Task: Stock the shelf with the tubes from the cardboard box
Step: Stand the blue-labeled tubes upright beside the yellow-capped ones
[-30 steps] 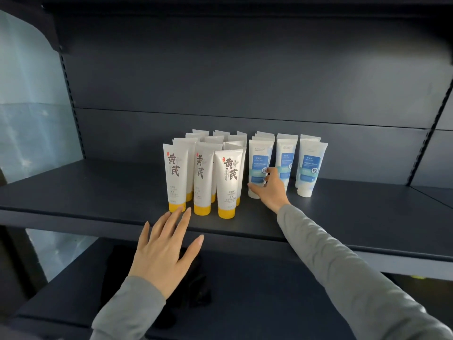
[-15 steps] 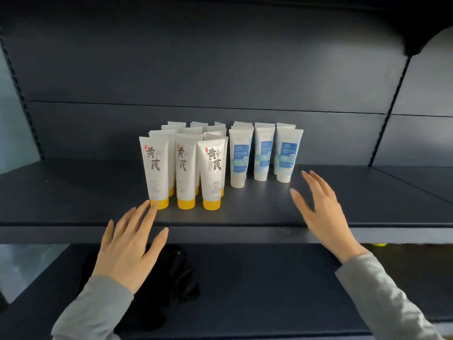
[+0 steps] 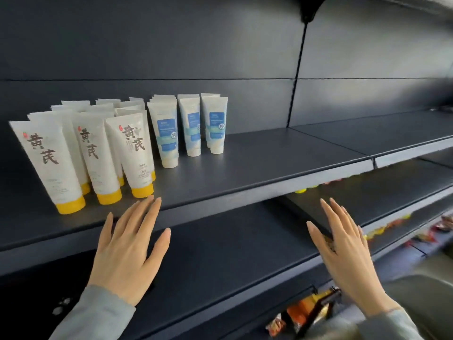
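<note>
Right hand (image 3: 348,256) drawn back from dark shelf (image 3: 257,168); left hand (image 3: 127,253) beside; fingers (image 3: 144,217) spread, empty; blurred packets (image 3: 306,312), perhaps snacks, below

Dim, even light; wide-angle bending at edges; blur toward lower right.

The left hand (image 3: 127,253) and right hand (image 3: 348,253) are held flat, fingers spread, before a dark grey metal shelf (image 3: 245,173). Just beyond the left fingertips white plastic tubes with yellow caps (image 3: 132,153) are stood upright; white plastic blue-labelled tubes (image 3: 168,136) are ranged farther back, rightward.
</note>
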{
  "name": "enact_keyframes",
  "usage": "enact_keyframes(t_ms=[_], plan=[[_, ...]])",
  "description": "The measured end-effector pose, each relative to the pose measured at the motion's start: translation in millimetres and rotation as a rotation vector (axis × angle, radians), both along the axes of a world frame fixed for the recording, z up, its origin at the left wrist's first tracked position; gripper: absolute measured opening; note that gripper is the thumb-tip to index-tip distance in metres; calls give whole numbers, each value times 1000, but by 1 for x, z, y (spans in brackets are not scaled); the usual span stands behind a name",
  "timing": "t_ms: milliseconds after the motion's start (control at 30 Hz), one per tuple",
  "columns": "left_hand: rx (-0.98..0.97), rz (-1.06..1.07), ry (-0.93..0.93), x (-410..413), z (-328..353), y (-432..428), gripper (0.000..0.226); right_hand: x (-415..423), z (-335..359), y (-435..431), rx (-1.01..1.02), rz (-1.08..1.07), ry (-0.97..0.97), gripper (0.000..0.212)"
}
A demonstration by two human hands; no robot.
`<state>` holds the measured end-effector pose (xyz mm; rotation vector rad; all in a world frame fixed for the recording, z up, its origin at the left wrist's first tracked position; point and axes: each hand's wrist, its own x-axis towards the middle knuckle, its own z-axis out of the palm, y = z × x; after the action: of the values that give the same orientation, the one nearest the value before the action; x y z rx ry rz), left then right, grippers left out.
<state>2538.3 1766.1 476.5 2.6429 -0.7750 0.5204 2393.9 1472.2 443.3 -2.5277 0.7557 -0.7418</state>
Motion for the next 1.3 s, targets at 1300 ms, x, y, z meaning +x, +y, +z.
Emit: enact_keyframes(t_ms=[1300], plan=[[380,-742,516,-93,-271,-349,74,-167,-314,-166,716,-613,317,61]])
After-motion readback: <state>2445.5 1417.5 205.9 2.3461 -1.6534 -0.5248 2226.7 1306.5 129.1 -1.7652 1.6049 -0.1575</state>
